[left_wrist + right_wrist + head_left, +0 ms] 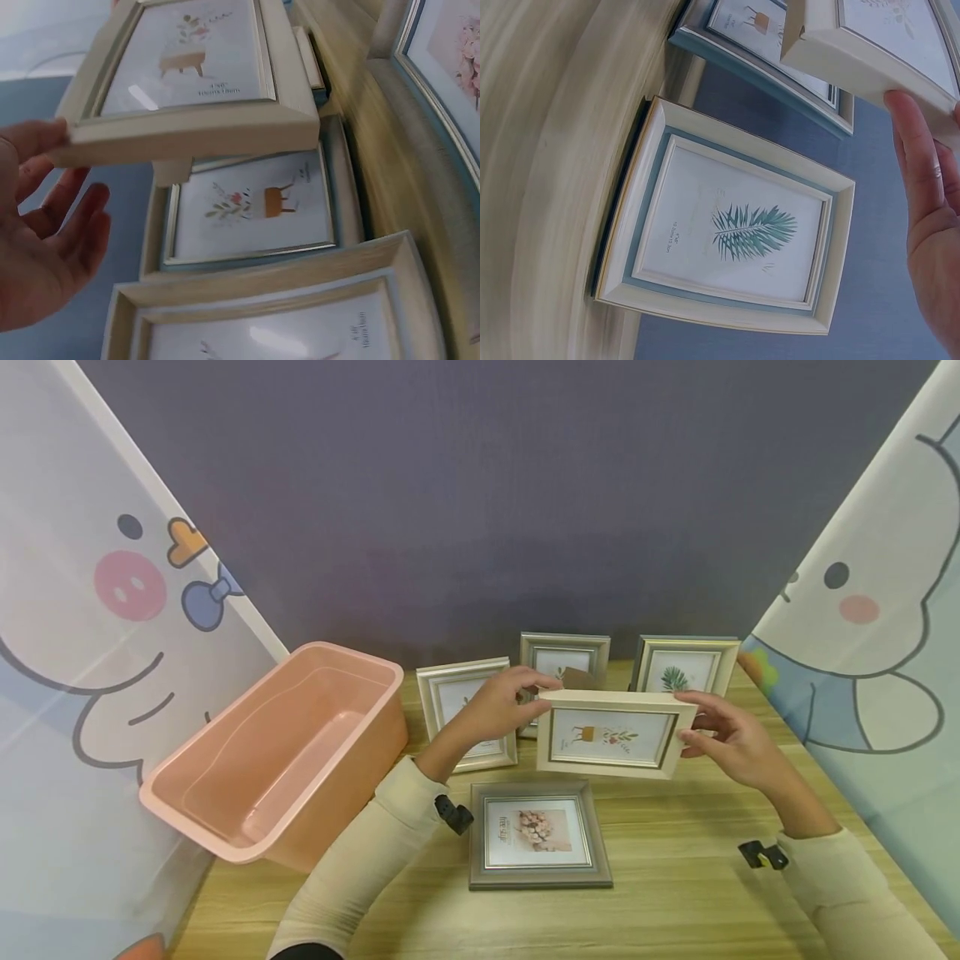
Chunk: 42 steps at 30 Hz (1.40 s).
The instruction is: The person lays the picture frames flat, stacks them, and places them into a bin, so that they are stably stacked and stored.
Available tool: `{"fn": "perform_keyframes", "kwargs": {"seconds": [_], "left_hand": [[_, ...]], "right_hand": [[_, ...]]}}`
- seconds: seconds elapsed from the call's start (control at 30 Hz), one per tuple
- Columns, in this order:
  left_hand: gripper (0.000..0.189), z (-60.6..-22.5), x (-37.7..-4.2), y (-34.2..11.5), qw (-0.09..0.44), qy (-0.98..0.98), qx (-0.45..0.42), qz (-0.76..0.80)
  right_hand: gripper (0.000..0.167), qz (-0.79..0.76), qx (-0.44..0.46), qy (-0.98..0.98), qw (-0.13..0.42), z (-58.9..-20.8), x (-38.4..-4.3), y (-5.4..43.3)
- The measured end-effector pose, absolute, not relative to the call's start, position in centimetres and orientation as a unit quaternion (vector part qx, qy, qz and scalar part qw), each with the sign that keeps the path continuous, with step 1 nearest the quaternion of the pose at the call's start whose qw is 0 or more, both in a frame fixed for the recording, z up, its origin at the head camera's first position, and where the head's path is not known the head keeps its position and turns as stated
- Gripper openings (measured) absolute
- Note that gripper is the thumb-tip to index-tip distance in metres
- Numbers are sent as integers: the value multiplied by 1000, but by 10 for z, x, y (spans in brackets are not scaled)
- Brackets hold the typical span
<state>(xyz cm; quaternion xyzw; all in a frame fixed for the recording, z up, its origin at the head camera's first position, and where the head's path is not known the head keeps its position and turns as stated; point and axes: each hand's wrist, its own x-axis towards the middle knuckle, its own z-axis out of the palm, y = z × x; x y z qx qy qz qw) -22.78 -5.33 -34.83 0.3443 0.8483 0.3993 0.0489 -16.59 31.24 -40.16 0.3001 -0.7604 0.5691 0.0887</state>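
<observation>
Both of my hands hold a cream picture frame (pixel 543 760) above the table, its printed front facing me and the print lying sideways. The left hand (pixel 491 708) pinches its upper left corner; in the left wrist view, the thumb and index finger meet the frame's edge while the other fingers curl loosely. The right hand (pixel 731 739) grips the right side, thumb toward the front and index finger along the top edge. Beneath it, a grey-brown picture frame (pixel 540 878) lies face up on the table, with a flower print.
Three picture frames stand behind the held one: a silvery one at left (pixel 501 760), a grey one in the middle (pixel 603 652), and one with a green leaf print (pixel 735 225) at right. A deep pink plastic bin (pixel 375 735) occupies the table's left side. Walls enclose the back and sides.
</observation>
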Motion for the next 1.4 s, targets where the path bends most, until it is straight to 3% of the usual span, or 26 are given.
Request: {"fn": "perform_keyframes", "kwargs": {"seconds": [0.43,0.63,0.7,1.0,1.4], "left_hand": [[75,-373,-251,-61,206,746,341,534],[128,-379,-255,-56,244,703,363,561],[137,-381,-256,-54,251,690,374,566],[139,-384,-258,-48,265,658,390,588],[136,-387,-256,-49,243,673,368,595]], "right_hand": [[61,585,325,-738,91,-403,-163,315],[62,608,349,-708,87,-402,-164,316],[62,612,354,-702,86,-402,-164,316],[61,605,358,-705,90,-403,-164,317],[59,612,332,-713,89,-403,-165,316]]}}
